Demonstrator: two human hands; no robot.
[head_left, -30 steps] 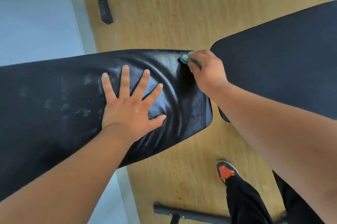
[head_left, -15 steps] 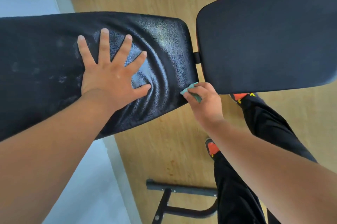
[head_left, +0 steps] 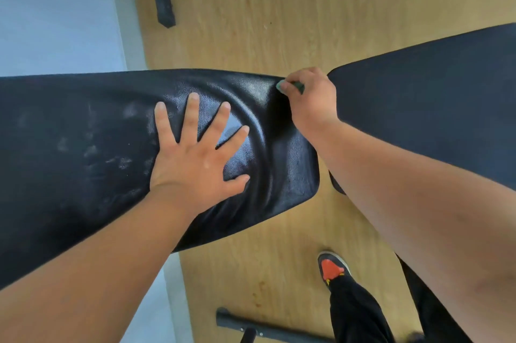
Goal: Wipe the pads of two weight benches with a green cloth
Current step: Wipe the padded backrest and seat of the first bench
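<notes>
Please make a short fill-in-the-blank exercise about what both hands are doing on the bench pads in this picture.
1. The left hand lies flat with ____ fingers on the shiny pad.
2. The right hand holds a ____ cloth.
3. The cloth touches the shiny pad at its ____ corner, beside the matte pad.

Missing words: spread; green; far

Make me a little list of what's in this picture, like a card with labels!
place: wooden floor
left hand: flat, fingers spread, pressing the shiny black pad
right hand: pinching a green cloth at the pad's far corner
pad surface: wrinkled around the left hand, pale smudges further left
second pad: matte black, to the right, untouched
shoe: grey with orange, on the floor
</notes>
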